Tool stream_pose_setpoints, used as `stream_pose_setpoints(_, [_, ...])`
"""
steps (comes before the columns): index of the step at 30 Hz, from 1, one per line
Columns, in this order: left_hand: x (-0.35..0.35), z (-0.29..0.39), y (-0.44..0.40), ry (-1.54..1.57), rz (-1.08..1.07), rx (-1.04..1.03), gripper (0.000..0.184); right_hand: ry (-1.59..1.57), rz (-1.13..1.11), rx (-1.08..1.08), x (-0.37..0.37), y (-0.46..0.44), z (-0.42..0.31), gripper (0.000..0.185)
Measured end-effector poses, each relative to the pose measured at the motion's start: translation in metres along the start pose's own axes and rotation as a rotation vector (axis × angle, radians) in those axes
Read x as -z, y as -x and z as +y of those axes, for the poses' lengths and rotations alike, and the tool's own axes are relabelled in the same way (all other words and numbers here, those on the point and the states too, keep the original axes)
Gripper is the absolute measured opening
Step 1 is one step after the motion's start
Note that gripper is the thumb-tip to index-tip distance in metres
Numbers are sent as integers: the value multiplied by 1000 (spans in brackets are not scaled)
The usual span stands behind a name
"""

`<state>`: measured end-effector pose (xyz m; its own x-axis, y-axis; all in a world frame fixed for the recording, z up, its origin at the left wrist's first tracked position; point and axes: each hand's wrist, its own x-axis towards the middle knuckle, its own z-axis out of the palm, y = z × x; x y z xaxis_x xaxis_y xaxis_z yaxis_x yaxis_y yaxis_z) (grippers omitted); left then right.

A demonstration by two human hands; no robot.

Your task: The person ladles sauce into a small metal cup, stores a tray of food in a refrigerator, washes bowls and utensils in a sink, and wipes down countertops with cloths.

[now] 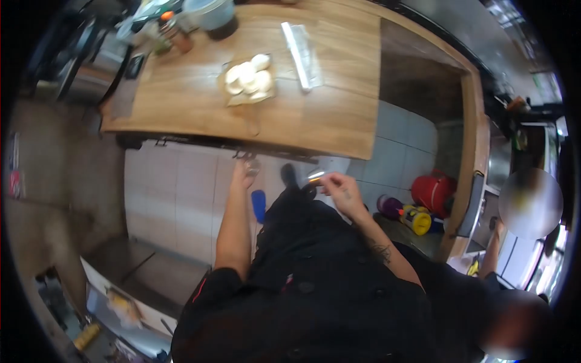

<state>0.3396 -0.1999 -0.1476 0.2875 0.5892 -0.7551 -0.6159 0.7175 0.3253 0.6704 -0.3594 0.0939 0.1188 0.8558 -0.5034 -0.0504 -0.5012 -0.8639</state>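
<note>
My left hand [246, 175] is just below the front edge of the wooden table [327, 115], beside dark hooks on that edge. Its fingers are closed around something small, round and glassy or metallic that I cannot name. Lower and to the right, my right hand [340, 189] pinches a shiny metal utensil [316, 176]; blur hides its exact kind. On the tabletop, several round white pieces [247, 77] lie on a small wooden board [235, 99]. To their right rests a long roll or box of wrap [296, 57].
A clear tub [210, 13] and a bottle with an orange cap [175, 31] stand at the table's back left. A red bucket [433, 192] and yellow-lidded container [416, 220] sit on the floor to the right. Another person's arm [493, 249] shows at far right.
</note>
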Motion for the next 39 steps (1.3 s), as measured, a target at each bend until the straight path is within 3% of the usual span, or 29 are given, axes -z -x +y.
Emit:
stream_pose_setpoints(1, [31, -9, -23, 78, -107, 10, 24, -91, 37, -88, 3, -1, 19, 24])
stream_pose_setpoints(2, [0, -17, -4, -279, 295, -60, 19, -91, 21, -86, 1, 2, 29, 24])
stream_pose_setpoints(3, [-19, -20, 10, -606, 376, -189, 14, -86, 83, -102, 2, 3, 36, 24])
stream_pose_setpoints(4, [-18, -28, -1, -719, 505, -206, 12, -85, 147, -122, 1, 3, 45, 24])
stream_pose_setpoints(6, [0, -24, -27, -129, 169, -97, 14, -171, 140, -112, -3, -2, 59, 25])
stream_pose_setpoints(7, [8, -25, -33, -136, 173, -95, 14, -230, 101, -144, -6, -9, 62, 26])
stream_pose_setpoints(9, [32, -31, -36, 177, -272, -38, 20, -334, 40, -197, -15, -24, 70, 26])
stream_pose_setpoints(10, [21, -32, -24, 180, -266, -39, 20, -410, 38, -216, -20, -34, 78, 24])
stream_pose_setpoints(12, [-27, -37, 12, 46, 175, -107, 18, -420, 39, -228, -32, -40, 66, 21])
stream_pose_setpoints(18, [36, -42, 13, -49, 87, -74, 21, -306, -89, -222, -67, -54, 58, 21])
stream_pose_setpoints(23, [92, -28, 32, -19, -106, 236, 22, -251, -43, -231, -121, -81, 56, 19])
stream_pose_setpoints(25, [113, -8, 49, -215, 75, 277, 26, -301, 10, -208, -143, -94, 48, 22])
stream_pose_setpoints(26, [139, -4, 59, -866, 190, 6, 27, -319, 18, -228, -154, -106, 48, 27])
stream_pose_setpoints(28, [124, 12, 108, -1404, 663, -393, 38, -252, 51, -239, -173, -134, 50, 32])
stream_pose_setpoints(29, [104, 24, 129, -1483, 738, -363, 44, -318, 133, -222, -187, -148, 55, 34])
stream_pose_setpoints(30, [126, 20, 131, -1478, 658, -465, 39, -217, 127, -258, -193, -161, 62, 26])
stream_pose_setpoints(31, [151, 17, 127, -1280, 485, -251, 35, 11, 78, -86, -195, -178, 93, 32])
stream_pose_setpoints(32, [165, 23, 118, -1072, 315, -42, 31, 111, 172, 29, -204, -177, 92, 32])
stream_pose_setpoints(33, [161, 45, 112, -1073, 305, -47, 31, 406, 276, 90, -205, -172, 84, 35])
stream_pose_setpoints(35, [144, 78, 127, -781, 208, 171, 25, 392, 321, -34, -214, -168, 87, 31])
stream_pose_setpoints(36, [135, 93, 131, -771, 210, 178, 25, 404, 314, -115, -216, -167, 80, 30])
stream_pose_setpoints(38, [122, 138, 129, -1097, 77, 483, 30, 518, 184, -253, -216, -166, 71, 29])
stream_pose_setpoints(39, [145, 150, 114, -1115, 61, 493, 30, 616, 67, -307, -216, -168, 67, 30])
